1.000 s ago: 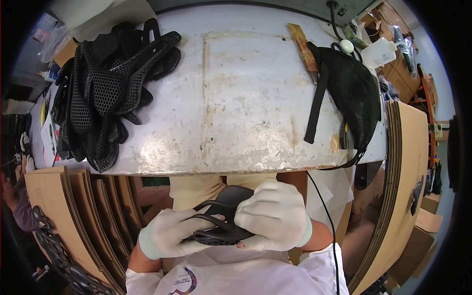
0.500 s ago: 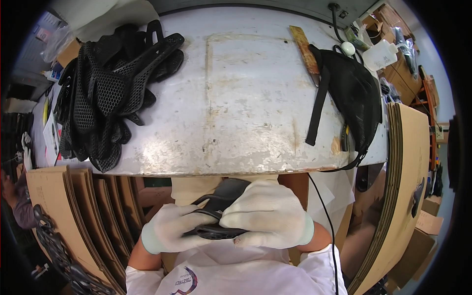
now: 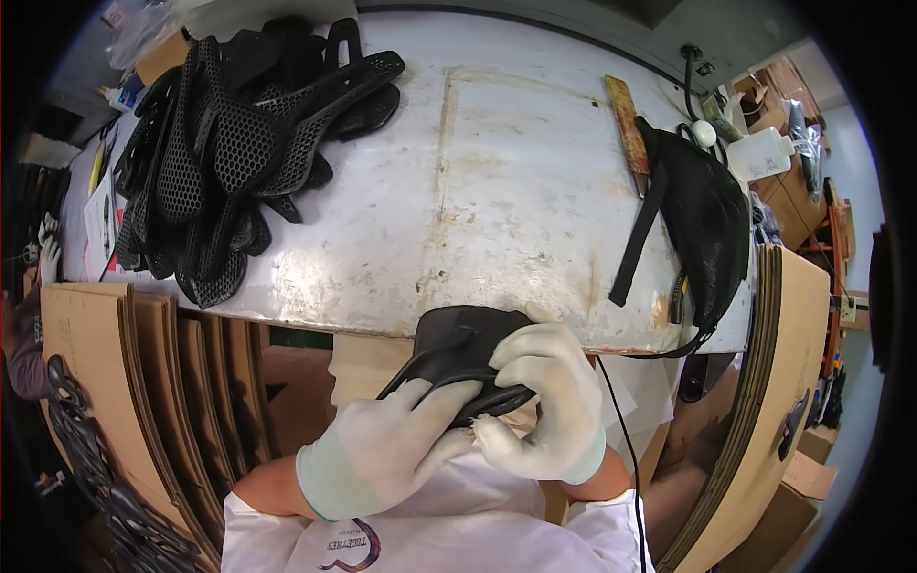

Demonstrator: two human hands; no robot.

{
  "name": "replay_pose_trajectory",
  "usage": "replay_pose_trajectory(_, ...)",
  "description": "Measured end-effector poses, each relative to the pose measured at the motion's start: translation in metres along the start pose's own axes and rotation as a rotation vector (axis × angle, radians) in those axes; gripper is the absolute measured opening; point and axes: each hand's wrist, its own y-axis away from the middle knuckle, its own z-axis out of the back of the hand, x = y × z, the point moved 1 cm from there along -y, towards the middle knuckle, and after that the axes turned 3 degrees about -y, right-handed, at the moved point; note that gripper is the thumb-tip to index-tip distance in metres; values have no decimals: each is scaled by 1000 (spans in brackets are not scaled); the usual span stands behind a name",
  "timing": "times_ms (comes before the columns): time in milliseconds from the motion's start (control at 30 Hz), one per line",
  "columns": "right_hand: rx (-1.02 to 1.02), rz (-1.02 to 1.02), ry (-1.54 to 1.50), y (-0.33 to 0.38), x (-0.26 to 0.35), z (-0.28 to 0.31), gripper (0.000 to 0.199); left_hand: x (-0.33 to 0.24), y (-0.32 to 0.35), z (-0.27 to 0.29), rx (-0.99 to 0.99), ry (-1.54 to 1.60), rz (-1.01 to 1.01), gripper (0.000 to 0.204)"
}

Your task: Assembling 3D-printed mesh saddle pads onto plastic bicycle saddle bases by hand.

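Just in front of the table's near edge, I hold a smooth black moulded piece (image 3: 458, 336) with curved, raised rims; its exact kind is unclear. My left hand (image 3: 387, 444), in a white knit glove, presses its fingers onto the piece's near left part. My right hand (image 3: 549, 401), gloved the same way, grips the right side, with its thumb under the near edge and its fingers curled over the top. On the left of the table lies a heap of black pieces with honeycomb holes (image 3: 244, 143).
The worn white table (image 3: 525, 191) carries a rusty metal strip (image 3: 626, 124), a black mesh bag with a strap (image 3: 707, 220) and a white plastic bottle (image 3: 760, 155) at the right. Cardboard sheets stand upright left (image 3: 91, 382) and right (image 3: 755, 411). A black cable (image 3: 626, 439) hangs beside my right arm.
Both hands have moved the black piece up toward the table edge and turned it, so more of its smooth face shows. The view has shifted and tilted slightly.
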Motion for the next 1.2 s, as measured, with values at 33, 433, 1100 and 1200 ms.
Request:
replay_pose_trajectory(33, -11, -39, -8, 3, 1, -1, 39, -1, 0, 1, -2, 4, 4, 49)
replay_pose_trajectory(433, -51, -38, -118, 3, -10, -2, 33, 4, -1, 0, -3, -2, 9, 43)
replay_pose_trajectory(1100, 51, -98, -269, 1, -11, 8, 19, 6, -7, 4, -27, -38, 21, 34)
replay_pose_trajectory(1200, 39, -137, -244, 5, -8, 3, 16, 6, -9, 5, -16, -61, 5, 34)
